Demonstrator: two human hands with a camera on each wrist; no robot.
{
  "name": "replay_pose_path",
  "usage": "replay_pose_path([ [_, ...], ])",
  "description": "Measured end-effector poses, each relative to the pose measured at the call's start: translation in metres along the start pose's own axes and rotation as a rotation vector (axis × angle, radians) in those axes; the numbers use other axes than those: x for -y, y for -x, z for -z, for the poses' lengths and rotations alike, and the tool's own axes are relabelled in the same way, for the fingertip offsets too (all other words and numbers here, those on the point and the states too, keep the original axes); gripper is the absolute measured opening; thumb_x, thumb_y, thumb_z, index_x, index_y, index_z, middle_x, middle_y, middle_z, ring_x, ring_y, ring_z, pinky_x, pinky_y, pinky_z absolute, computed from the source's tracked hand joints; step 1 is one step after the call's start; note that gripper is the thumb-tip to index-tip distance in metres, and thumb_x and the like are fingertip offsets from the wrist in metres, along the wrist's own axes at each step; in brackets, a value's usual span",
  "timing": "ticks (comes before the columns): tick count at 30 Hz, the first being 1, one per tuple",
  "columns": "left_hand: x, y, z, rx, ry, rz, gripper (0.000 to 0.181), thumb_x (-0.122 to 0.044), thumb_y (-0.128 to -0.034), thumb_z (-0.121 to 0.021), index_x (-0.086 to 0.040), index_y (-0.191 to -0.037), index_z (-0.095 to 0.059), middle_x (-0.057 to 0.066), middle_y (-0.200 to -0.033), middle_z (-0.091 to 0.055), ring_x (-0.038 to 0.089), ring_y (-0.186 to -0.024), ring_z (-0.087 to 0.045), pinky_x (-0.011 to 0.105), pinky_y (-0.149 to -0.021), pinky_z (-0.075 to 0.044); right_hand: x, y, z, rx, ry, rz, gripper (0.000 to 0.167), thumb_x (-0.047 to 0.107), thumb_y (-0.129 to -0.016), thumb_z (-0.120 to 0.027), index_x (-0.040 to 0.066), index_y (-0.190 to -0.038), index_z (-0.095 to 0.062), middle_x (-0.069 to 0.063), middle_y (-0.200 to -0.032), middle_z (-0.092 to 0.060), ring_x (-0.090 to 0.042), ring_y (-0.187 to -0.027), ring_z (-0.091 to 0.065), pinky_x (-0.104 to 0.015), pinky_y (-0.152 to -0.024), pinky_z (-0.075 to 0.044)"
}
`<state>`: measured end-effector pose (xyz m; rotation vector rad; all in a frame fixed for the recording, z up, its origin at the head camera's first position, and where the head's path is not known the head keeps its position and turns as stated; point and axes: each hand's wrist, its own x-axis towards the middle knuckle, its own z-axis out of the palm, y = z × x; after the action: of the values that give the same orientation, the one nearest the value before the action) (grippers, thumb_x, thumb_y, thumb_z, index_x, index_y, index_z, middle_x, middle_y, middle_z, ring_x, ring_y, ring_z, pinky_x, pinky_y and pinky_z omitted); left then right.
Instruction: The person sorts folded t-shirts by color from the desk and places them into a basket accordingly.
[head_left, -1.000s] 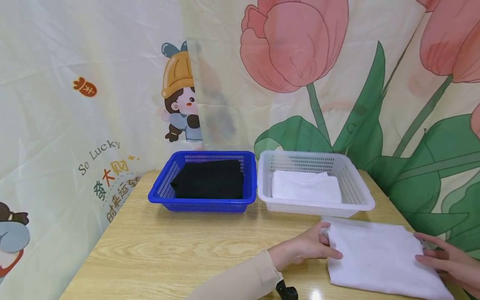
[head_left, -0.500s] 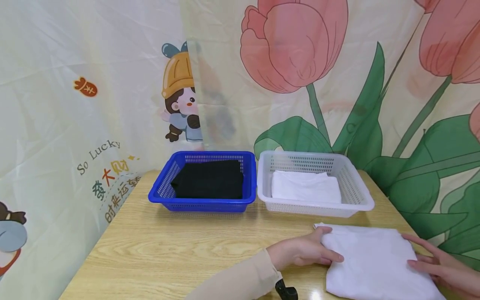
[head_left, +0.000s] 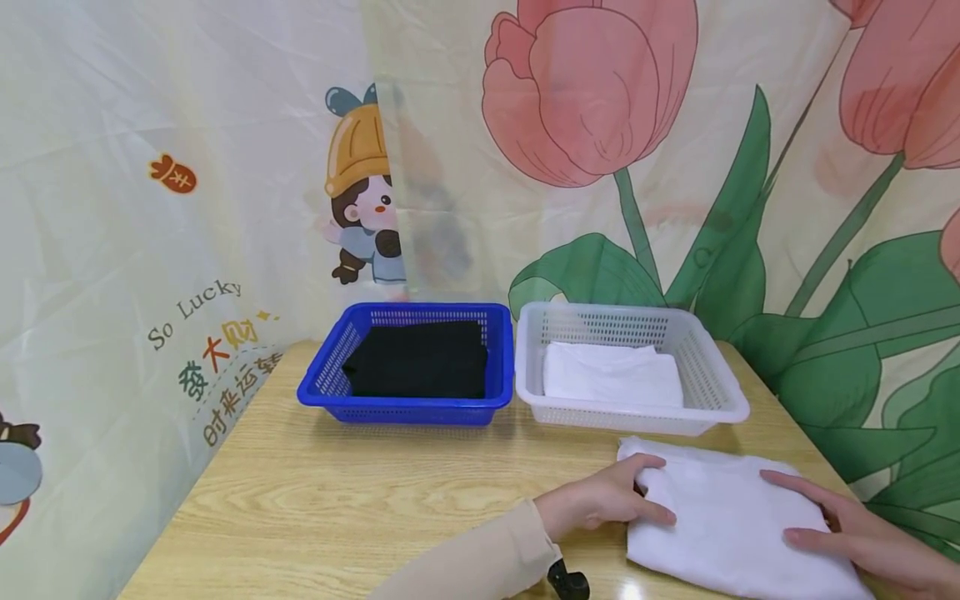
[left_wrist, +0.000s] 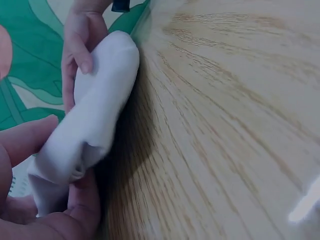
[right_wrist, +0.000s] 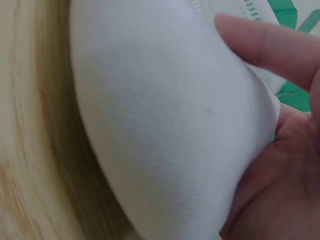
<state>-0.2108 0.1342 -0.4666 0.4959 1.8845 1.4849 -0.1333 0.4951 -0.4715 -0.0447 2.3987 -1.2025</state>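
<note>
A folded white cloth lies between my two hands at the table's right front in the head view. At its left edge, my left hand grips it with the thumb on top. The left wrist view shows the fingers tucked under the cloth, whose rounded edge stands slightly off the table. My right hand holds the opposite side, thumb and index finger over the top. In the right wrist view its palm lies against the edge of the cloth; the other fingers are mostly hidden.
Behind the cloth stands a white basket holding a folded white cloth. To its left is a blue basket with folded black cloth. Both sit on the wooden table, before a printed curtain.
The cloth has shifted left, and its right side has been drawn in. My right hand has moved left with it, while my left hand has moved only slightly.
</note>
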Motion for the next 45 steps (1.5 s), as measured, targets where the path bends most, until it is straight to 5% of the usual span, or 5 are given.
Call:
replay_pose_path([
  [4, 0.003, -0.001, 0.003, -0.037, -0.025, -0.008, 0.069, -0.003, -0.0874, -0.086, -0.027, -0.147, -0.060, -0.002, -0.136, -0.061, 0.010, -0.117, -0.059, 0.029, -0.106, -0.049, -0.002, -0.004, -0.004, 0.003, -0.071, 0.024, 0.075, 0.025, -0.110, -0.060, 0.015, -0.171, -0.019, -0.009, -0.162, -0.032, 0.021, -0.112, -0.043, -0.022, -0.087, -0.050],
  [11, -0.001, 0.010, 0.012, -0.088, -0.075, -0.031, 0.077, -0.002, -0.0837, -0.089, -0.035, -0.147, -0.061, 0.001, -0.149, -0.057, 0.017, -0.131, -0.055, 0.039, -0.115, -0.046, 0.011, -0.003, -0.010, -0.062, -0.053, 0.089, 0.077, 0.020, -0.110, -0.061, 0.020, -0.172, -0.016, -0.030, -0.166, -0.015, 0.024, -0.113, -0.039, -0.017, -0.086, -0.049],
  [18, -0.025, 0.035, 0.038, -0.009, -0.026, -0.095, 0.079, -0.004, -0.0878, -0.086, -0.036, -0.153, -0.055, -0.005, -0.127, -0.063, 0.008, -0.105, -0.062, 0.027, -0.094, -0.054, 0.045, 0.004, -0.008, -0.121, 0.002, 0.180, 0.074, 0.017, -0.109, -0.062, 0.022, -0.171, -0.021, 0.036, -0.136, -0.041, 0.003, -0.114, -0.055, -0.021, -0.084, -0.054],
  [30, -0.078, 0.068, 0.085, 0.044, -0.011, -0.225, 0.080, -0.004, -0.0903, -0.084, -0.031, -0.158, -0.051, -0.008, -0.125, -0.061, 0.011, -0.095, -0.069, 0.029, -0.079, -0.061, 0.112, 0.003, 0.010, -0.236, 0.035, 0.339, 0.078, 0.005, -0.106, -0.064, 0.026, -0.170, -0.025, 0.019, -0.141, -0.045, -0.008, -0.107, -0.061, -0.028, -0.078, -0.059],
  [45, -0.103, 0.013, 0.144, -0.279, -0.119, -0.282, 0.085, -0.013, -0.0878, -0.089, -0.036, -0.159, -0.049, 0.006, -0.155, -0.049, 0.019, -0.122, -0.057, 0.038, -0.102, -0.053, 0.175, -0.066, 0.053, -0.301, 0.166, 0.375, 0.086, 0.022, -0.102, -0.074, 0.026, -0.171, -0.021, -0.020, -0.157, -0.036, -0.022, -0.115, -0.049, -0.021, -0.080, -0.052],
])
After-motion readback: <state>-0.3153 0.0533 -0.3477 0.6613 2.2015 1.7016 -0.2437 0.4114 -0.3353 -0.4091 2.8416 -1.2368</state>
